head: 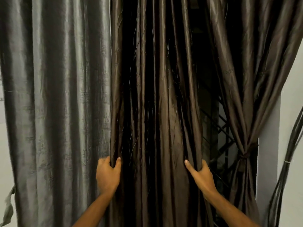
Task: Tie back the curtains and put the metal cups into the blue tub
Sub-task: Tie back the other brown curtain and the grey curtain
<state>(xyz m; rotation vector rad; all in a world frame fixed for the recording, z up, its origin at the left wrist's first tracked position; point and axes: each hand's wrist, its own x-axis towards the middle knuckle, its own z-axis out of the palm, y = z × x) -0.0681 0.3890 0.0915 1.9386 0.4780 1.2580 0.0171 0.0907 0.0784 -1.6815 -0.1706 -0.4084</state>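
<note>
A dark brown satin curtain (157, 99) hangs loose in the middle of the head view. My left hand (107, 175) grips its left edge, fingers curled round the fold. My right hand (200, 175) grips its right edge at the same height. Further right, a second brown curtain (255, 71) is gathered and bound by a dark tie-back (245, 154). On the left hangs a grey-green curtain (54, 104), untied. No metal cups or blue tub are in view.
A grey-green fabric strap (9, 205) dangles at the lower left. Dark cables (285, 169) run down the white wall on the right. A black metal lattice (219, 125) shows in the gap between the two brown curtains.
</note>
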